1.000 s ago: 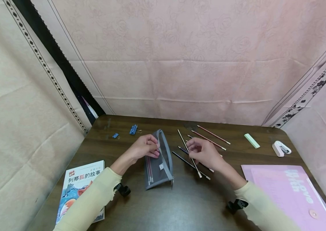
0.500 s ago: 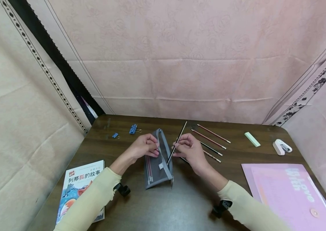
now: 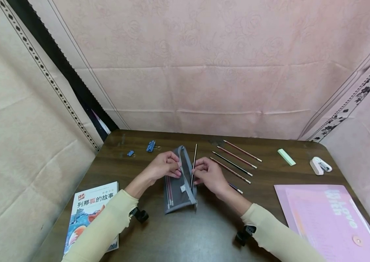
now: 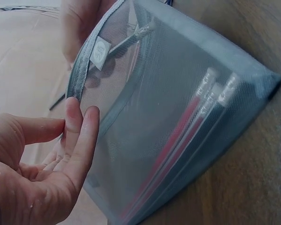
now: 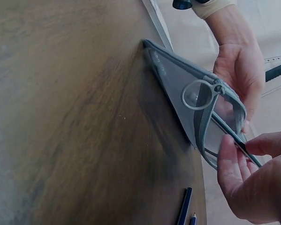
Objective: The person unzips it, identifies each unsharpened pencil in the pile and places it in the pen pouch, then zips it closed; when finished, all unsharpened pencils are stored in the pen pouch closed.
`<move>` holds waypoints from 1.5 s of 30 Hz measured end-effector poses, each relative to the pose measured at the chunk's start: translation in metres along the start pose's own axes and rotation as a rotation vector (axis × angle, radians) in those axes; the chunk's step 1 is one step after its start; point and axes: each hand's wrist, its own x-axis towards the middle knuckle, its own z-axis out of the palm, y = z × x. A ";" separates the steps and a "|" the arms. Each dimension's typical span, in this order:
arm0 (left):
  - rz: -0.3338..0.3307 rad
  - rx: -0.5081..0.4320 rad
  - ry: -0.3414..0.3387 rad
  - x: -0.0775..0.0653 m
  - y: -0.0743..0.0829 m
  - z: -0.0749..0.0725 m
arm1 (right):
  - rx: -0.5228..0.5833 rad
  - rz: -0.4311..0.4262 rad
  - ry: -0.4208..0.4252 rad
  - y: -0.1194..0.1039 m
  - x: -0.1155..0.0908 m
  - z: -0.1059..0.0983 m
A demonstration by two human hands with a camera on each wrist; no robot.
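Observation:
A grey mesh zip pencil case stands propped on the desk with its mouth parted. My left hand pinches the left edge of that mouth between thumb and fingers. My right hand, at the case's right side, pinches a dark pencil. This pencil slants through the mouth, its silver-banded eraser end inside the case and its other end sticking out. Through the mesh, several pencils, some of them red, lie along the bottom in the left wrist view. A ring zip pull hangs at the near end.
Several pencils lie slanted right of the case, one dark blue pencil partly behind my right hand. Two blue binder clips are back left, a picture book front left. Right are a green eraser-like bar, white stapler-like item and pink folder.
My right hand has lifted a dark pencil from the desk and moved left to the case, putting its eraser end through the mouth. My left hand has stayed on the case edge.

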 end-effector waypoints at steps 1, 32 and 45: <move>-0.001 -0.003 -0.002 0.000 0.000 0.000 | -0.011 0.003 -0.007 0.000 0.001 0.001; 0.029 0.027 -0.033 -0.003 -0.001 0.004 | -0.482 0.024 -0.079 0.004 0.016 0.014; 0.032 0.006 -0.010 -0.006 0.002 0.000 | -0.494 -0.076 -0.056 0.006 0.012 0.004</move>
